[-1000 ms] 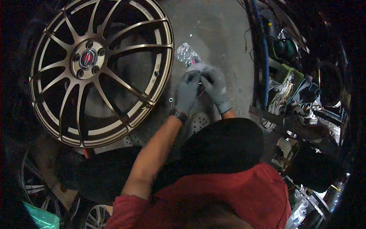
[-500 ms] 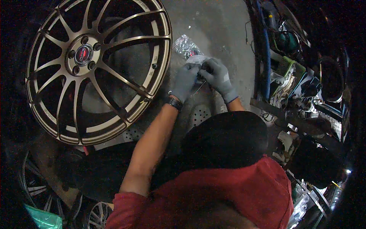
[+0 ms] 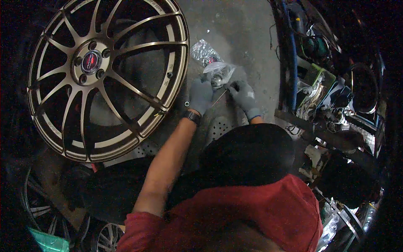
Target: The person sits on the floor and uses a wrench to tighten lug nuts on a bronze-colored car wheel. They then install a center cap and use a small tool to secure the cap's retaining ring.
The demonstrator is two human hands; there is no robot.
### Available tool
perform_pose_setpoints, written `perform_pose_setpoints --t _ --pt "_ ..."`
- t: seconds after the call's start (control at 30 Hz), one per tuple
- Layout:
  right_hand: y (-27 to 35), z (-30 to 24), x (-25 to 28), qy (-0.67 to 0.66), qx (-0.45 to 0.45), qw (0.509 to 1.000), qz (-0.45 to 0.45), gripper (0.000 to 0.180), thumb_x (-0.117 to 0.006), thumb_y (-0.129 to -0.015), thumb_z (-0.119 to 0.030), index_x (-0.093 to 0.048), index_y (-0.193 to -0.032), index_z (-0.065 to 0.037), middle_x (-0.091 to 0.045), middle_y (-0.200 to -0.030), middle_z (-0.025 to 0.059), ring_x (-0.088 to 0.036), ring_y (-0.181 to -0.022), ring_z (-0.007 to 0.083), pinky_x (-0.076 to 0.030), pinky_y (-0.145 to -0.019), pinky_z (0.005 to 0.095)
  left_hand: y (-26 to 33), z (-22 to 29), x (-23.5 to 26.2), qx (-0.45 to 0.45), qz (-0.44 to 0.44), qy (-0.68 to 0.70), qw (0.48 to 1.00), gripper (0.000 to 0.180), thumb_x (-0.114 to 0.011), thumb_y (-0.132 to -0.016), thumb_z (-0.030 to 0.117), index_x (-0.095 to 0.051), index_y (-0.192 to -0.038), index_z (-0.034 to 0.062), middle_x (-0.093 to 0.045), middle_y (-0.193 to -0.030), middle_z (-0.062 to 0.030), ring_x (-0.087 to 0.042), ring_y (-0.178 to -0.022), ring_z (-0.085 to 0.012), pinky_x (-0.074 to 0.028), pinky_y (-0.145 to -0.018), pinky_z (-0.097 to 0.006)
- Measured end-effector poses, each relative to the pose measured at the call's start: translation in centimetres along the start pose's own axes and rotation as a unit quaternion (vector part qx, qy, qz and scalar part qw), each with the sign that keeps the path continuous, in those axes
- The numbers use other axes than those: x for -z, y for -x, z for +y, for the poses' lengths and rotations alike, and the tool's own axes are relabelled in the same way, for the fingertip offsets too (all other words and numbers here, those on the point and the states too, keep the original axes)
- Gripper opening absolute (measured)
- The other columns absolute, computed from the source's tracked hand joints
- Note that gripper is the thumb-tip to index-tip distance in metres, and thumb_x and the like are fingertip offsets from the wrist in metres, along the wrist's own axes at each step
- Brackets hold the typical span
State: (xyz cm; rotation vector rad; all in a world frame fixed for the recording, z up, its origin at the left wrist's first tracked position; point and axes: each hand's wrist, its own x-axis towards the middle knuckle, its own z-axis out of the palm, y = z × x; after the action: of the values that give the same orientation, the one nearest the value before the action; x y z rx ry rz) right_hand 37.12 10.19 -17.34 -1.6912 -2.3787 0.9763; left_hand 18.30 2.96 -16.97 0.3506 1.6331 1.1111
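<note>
Both my hands wear grey gloves and meet over a clear plastic bag (image 3: pixel 221 70) with a small round metal part inside. My left hand (image 3: pixel 201 95) grips the bag's left side. My right hand (image 3: pixel 243 95) pinches its lower right edge, and a thin metal rod (image 3: pixel 218 99) slants down between the two hands. A second crumpled clear bag (image 3: pixel 202 51) lies on the concrete floor just beyond. A large bronze multi-spoke alloy wheel (image 3: pixel 105 75) lies flat to the left, its rim close to my left hand.
A small metal ring (image 3: pixel 187 103) lies on the floor by the wheel's rim. A cluttered rack with a blue hose (image 3: pixel 293 63), wires and tools fills the right side. More wheels (image 3: pixel 37 210) lie at the lower left. My black-clad knee (image 3: pixel 252 155) sits under my hands.
The view has shifted a little. My hands stay together on the plastic bag, which now sits more open between them, and my right hand has dropped slightly to its lower edge.
</note>
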Motion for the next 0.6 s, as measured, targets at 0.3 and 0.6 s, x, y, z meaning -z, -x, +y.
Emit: perform_pose_setpoints --t 0.3,0.6 --pt "-1.2 2.4 -4.3 0.226 0.008 0.973 -0.039 0.037 -0.068 -0.090 -0.035 -0.071 -0.115 -0.008 -0.069 -0.113 0.0216 -0.067 -0.105 0.0413 -0.053 -0.091 0.0515 2.6 2.6 0.7 -0.049 0.037 -0.039 0.997 0.033 -0.060 -0.100 0.024 -0.065 -0.115 -0.0053 -0.071 -0.104 -0.0201 -0.069 -0.093 -0.0262 -0.053 -0.083 -0.042" --pt "-0.5 -1.4 -0.1 0.090 0.083 0.988 -0.097 0.033 -0.067 -0.091 -0.030 -0.068 -0.109 -0.003 -0.072 -0.100 0.0188 -0.070 -0.094 0.0369 -0.054 -0.084 0.0470 1.0 -2.6 -0.6 -0.211 0.045 -0.268 0.939 0.031 -0.065 -0.092 0.017 -0.064 -0.114 -0.0046 -0.069 -0.107 -0.0245 -0.066 -0.099 -0.0415 -0.051 -0.087 -0.051"
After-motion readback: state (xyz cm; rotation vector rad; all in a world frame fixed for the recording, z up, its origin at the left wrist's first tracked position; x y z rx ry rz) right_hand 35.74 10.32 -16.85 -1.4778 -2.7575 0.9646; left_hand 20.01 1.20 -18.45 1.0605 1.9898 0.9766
